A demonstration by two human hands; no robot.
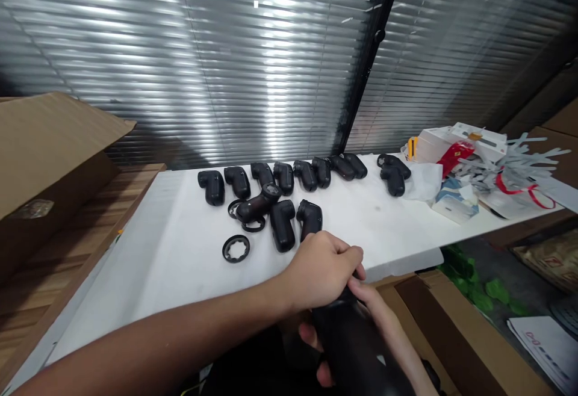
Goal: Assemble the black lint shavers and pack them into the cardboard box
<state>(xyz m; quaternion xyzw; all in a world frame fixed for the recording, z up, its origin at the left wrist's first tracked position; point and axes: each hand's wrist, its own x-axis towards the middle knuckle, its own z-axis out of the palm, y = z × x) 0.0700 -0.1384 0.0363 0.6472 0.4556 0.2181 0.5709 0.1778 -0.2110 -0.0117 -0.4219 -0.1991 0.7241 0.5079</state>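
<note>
A large black device is held over the table's front edge. My left hand is closed around its upper end. Wrapped round the body from the right, my right hand has its fingertips showing on the left side. Just beyond my left hand, a black angular piece stands on the white table, beside another black piece. A black ring lies flat to the left, near a black piece resting over more rings. Several similar black pieces line the back edge.
An open cardboard box stands at the left, another below the table at the right. White boxes, a red item and paper strips crowd the right end. Blinds rise behind.
</note>
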